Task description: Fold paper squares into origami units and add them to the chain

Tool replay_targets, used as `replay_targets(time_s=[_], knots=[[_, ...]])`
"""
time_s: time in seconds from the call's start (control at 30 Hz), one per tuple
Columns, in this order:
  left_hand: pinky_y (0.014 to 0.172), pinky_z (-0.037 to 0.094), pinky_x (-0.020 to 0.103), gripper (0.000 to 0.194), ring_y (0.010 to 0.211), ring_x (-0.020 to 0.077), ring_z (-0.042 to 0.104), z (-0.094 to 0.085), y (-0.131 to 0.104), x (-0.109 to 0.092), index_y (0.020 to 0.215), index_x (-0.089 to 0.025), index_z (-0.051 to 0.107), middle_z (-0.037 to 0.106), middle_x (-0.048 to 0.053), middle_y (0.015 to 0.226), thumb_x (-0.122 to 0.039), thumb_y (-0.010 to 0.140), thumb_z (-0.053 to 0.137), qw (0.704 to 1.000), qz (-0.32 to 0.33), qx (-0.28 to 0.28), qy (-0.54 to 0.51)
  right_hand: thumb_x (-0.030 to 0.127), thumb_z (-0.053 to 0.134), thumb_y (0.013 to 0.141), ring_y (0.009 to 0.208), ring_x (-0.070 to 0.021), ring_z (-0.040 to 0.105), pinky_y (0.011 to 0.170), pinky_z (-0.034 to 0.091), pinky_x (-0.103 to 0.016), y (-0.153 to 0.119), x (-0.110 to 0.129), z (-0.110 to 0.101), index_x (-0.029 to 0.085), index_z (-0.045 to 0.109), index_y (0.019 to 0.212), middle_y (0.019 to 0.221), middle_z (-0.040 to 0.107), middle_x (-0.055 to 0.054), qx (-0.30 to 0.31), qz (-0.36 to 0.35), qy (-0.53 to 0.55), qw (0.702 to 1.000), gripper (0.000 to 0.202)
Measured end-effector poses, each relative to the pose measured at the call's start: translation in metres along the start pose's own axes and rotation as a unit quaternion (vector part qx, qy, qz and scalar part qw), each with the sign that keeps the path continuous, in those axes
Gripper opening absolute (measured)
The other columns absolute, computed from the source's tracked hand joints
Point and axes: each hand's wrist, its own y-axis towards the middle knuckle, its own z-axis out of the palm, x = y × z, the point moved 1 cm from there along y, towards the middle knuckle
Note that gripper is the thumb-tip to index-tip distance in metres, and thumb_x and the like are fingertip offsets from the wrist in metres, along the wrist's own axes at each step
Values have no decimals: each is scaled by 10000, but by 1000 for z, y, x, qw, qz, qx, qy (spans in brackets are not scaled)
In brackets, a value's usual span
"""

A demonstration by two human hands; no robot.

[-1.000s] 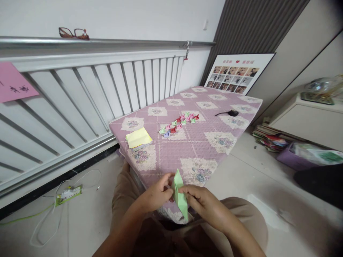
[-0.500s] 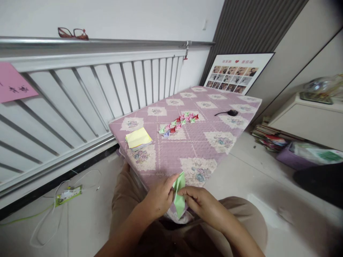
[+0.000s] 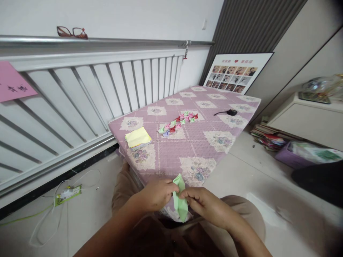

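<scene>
A folded piece of light green paper (image 3: 181, 203) is held upright, its long side running toward me, above the near corner of the table. On its left edge my left hand (image 3: 158, 194) pinches it with closed fingers. My right hand (image 3: 200, 201) grips the opposite side, thumb and fingertips pressed to the paper. Further up the cloth stand several small folded paper pieces (image 3: 178, 123) in red, pink, green and blue, set in rows. To their left lies a stack of paper sheets (image 3: 138, 138) with yellow on top.
A patterned purple tablecloth (image 3: 171, 153) covers the table. A black object with a thin tail (image 3: 230, 112) lies at its right. A white radiator (image 3: 107, 85) runs along the left, with glasses (image 3: 71, 33) on the pipe above. A power strip (image 3: 68, 194) sits on the floor.
My left hand has shifted its hold on the green paper, its fingers now curled at the upper left edge. The paper has turned slightly and spread wider. My right hand stays almost in place.
</scene>
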Motion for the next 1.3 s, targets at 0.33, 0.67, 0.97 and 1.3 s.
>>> replay_targets(time_s=[0.33, 0.67, 0.97, 1.3], knots=[[725, 389, 228, 294, 854, 162, 583, -14, -1, 3, 993, -234, 630, 640, 3, 926, -89, 798, 464, 999, 21, 43, -9, 26, 407, 703, 721, -99, 563, 687, 414, -185, 0, -2, 3, 224, 676, 974, 816, 653, 38, 21, -28, 4, 999, 430], [742, 403, 221, 207, 855, 152, 577, -19, 0, 0, 950, -230, 631, 629, 8, 921, -130, 831, 495, 994, 54, 75, -52, 86, 485, 777, 692, -98, 554, 648, 394, -181, 7, -2, 8, 193, 665, 875, 782, 646, 17, 27, -51, -15, 998, 231], [779, 423, 211, 221, 865, 143, 600, -25, -2, 5, 940, -201, 675, 667, 14, 954, -106, 785, 549, 972, 56, 94, -208, 223, 546, 856, 745, -119, 567, 681, 417, -202, 0, 2, -3, 198, 668, 868, 830, 643, 4, 40, -16, 38, 998, 125], [657, 383, 206, 128, 726, 128, 515, -35, -6, 11, 881, -159, 631, 602, -17, 806, -228, 801, 558, 962, -9, 63, -265, 410, 549, 865, 775, -161, 547, 726, 455, -277, 1, -5, -5, 167, 656, 873, 831, 618, -18, -7, 11, 135, 991, 265]])
